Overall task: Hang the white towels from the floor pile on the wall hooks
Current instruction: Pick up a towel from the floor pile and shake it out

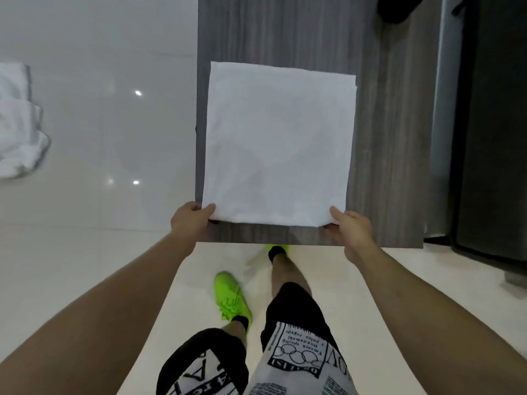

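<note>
A white towel (278, 143), folded to a flat square, lies spread against a dark wood-grain panel (385, 138). My left hand (191, 220) pinches its near left corner, thumb on top. The near right corner is pinched the same way by my right hand (350, 230). More white towels (17, 124) are bunched at the far left edge against a glossy grey surface. No wall hook is visible.
The glossy grey tiled surface (99, 109) borders the wood panel on the left. A dark doorway or cabinet (490, 124) stands at the right. Below are the cream floor (85, 266), my legs and green shoes (231, 300).
</note>
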{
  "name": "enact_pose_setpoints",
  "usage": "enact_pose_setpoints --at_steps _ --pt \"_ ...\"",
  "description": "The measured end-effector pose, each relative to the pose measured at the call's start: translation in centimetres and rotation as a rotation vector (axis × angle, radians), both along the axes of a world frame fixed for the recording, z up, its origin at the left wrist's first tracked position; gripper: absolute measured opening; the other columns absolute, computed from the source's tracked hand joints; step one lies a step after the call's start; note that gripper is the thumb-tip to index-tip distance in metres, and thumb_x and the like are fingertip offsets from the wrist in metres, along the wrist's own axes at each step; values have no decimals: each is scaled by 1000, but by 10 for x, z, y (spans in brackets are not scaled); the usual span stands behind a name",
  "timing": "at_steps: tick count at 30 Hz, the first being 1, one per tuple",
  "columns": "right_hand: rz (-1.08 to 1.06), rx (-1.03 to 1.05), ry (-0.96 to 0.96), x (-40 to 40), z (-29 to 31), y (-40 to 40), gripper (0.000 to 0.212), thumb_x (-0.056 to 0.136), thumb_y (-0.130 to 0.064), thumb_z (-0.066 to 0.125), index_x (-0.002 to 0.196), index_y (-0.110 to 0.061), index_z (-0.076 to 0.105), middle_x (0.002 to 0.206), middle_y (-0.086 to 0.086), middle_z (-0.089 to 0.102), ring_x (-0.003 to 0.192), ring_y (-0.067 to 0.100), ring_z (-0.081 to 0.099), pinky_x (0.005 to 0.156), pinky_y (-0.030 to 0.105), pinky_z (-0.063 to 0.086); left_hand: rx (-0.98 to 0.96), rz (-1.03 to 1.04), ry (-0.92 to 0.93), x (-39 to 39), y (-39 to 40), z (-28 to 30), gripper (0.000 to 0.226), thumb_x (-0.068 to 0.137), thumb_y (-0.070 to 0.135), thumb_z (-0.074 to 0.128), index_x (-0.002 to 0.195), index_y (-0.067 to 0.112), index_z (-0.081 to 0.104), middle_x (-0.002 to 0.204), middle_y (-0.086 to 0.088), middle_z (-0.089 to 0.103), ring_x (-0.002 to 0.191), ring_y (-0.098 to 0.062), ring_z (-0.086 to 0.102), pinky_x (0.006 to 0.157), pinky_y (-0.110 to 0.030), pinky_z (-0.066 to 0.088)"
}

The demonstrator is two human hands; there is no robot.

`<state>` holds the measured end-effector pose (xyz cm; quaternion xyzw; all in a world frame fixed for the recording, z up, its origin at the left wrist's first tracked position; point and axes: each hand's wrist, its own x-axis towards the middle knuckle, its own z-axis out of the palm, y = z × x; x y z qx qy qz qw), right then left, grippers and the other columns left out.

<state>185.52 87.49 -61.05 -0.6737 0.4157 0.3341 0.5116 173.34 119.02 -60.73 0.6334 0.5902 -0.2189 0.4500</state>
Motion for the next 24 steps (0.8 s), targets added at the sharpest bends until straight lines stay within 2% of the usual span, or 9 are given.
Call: enact_pose_setpoints --at_steps 1,3,5,7,11,15,19,21,24 --pt "-46 16 18 -1 7 1 16 86 -12 74 95 -2 65 99 12 72 76 24 72 62 32 61 -21 55 -2 -1 2 4 24 85 32 71 87 10 62 97 -13 66 89 -32 68 80 -45 59" --pt "-136 58 48 -7 25 3 25 84 -5 74 105 4 62 100 17 70 76 28 71 69 35 61 -109 209 -26 -4 4 19 18 85 19 71 90 5 61 98 -19 68 76 -32 72 65 -39 61" --pt "-246 120 18 -13 48 2 32 85 1 70 115 8 60 107 19 68 91 30 69 77 37 60 -168 333 -82 -7 10 40 14 83 8 67 92 1 59 96 -22 68 72 -33 73 65 -39 62" --pt "-336 214 -43 -21 76 3 31 87 5 62 118 10 59 113 20 66 101 29 66 76 36 58 -197 417 -191 -8 17 64 14 81 0 64 93 -1 57 97 -23 67 77 -34 73 67 -39 62" --pt "-378 357 -174 -35 144 13 25 87 12 46 109 6 56 111 21 60 96 29 63 68 34 59 -240 423 -423 -9 29 132 12 84 -5 58 95 -5 57 97 -22 67 74 -29 72 58 -31 59" --pt "-334 378 -302 -42 223 28 20 86 13 42 101 5 52 106 25 56 84 31 62 65 39 57 -198 342 -595 -9 35 219 9 84 -9 53 91 -5 57 96 -21 67 77 -26 71 59 -29 60" --pt "-177 364 -432 -36 306 47 36 84 15 42 117 -1 47 104 30 56 75 37 65 57 40 61 -85 306 -742 -12 46 312 20 84 -15 47 92 2 53 101 -18 58 93 -32 66 70 -37 60" --pt "-108 363 -523 -25 345 62 33 85 15 42 109 -5 50 100 25 55 72 38 66 56 39 61 -58 324 -826 -14 56 355 31 83 -17 43 100 5 57 109 -18 55 97 -32 64 74 -39 61" --pt "4 432 -631 -2 399 90 32 86 18 39 96 0 63 106 25 56 79 37 66 57 33 59 10 355 -929 -19 73 414 40 81 -17 40 100 4 69 111 -20 60 99 -29 65 75 -32 61"
